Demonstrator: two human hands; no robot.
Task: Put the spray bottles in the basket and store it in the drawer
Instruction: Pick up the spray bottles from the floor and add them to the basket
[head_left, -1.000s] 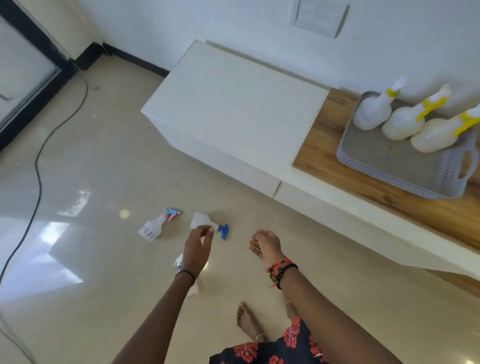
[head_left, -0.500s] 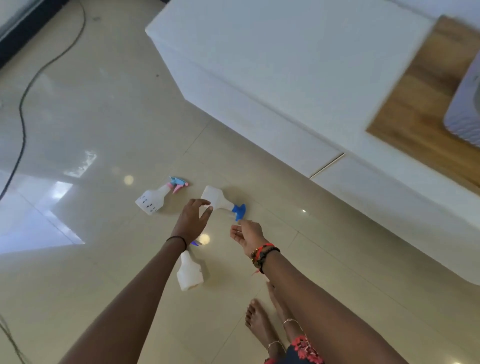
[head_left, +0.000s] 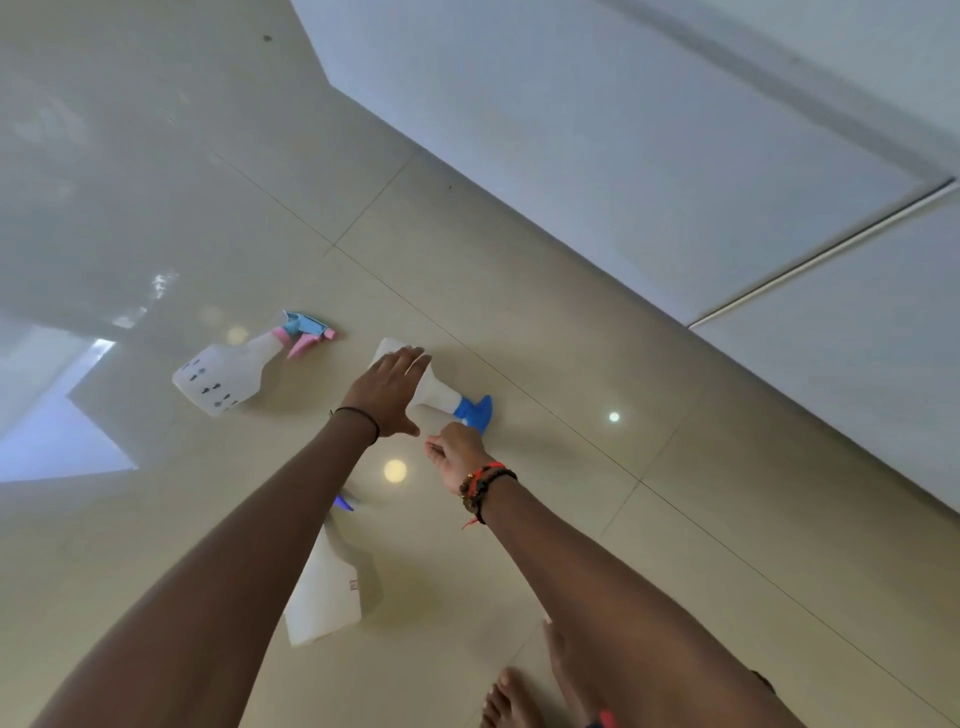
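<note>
Three white spray bottles lie on the glossy tiled floor. My left hand (head_left: 387, 389) lies with straight fingers over the body of the blue-headed bottle (head_left: 441, 400). Just below that bottle's blue spray head is my right hand (head_left: 457, 457), its fingers loosely curled; I cannot tell whether it touches the bottle. A bottle with a pink and blue head (head_left: 234, 374) lies to the left, apart from both hands. The third bottle (head_left: 327, 587) lies nearer to me, partly hidden under my left forearm. The basket is out of view.
The white cabinet front (head_left: 649, 156) runs across the upper right, and a seam separates it from a second panel (head_left: 857, 364). My bare feet (head_left: 511, 701) stand at the bottom edge. Open floor stretches to the left and behind the bottles.
The view has dropped closer to the floor, and the basket and countertop have left the frame. My left hand came down onto the blue-headed bottle, and my right hand moved in beside its spray head.
</note>
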